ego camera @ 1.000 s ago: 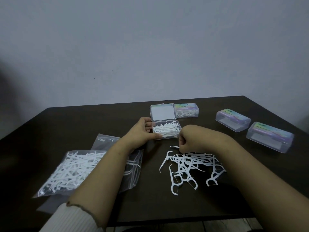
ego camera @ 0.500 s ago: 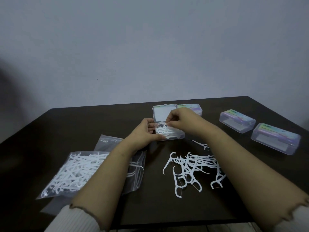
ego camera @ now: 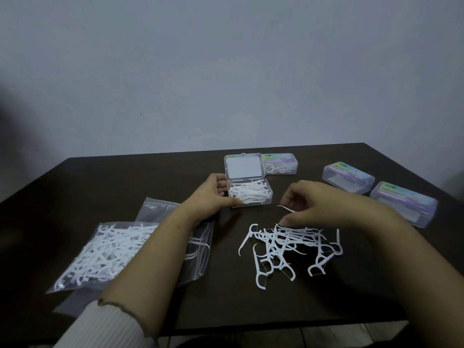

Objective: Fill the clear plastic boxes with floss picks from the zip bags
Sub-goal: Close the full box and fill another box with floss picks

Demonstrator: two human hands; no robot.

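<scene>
An open clear box with its lid up sits mid-table, filled with white floss picks. My left hand grips the box's left side, thumb along its front edge. My right hand hovers over a loose pile of floss picks, fingers spread and curved downward, thumb near the pile's top, holding nothing I can see. One single pick lies on the table under that hand. At the left lies a zip bag full of picks, partly under my left forearm.
A second, nearly flat zip bag lies beneath my left arm. One closed box with picks stands behind the open box. Two more closed boxes sit at the right. The dark table ends near my body.
My right hand has left the open box and swung right and down to hover over the loose pile. My left hand has stayed on the box.
</scene>
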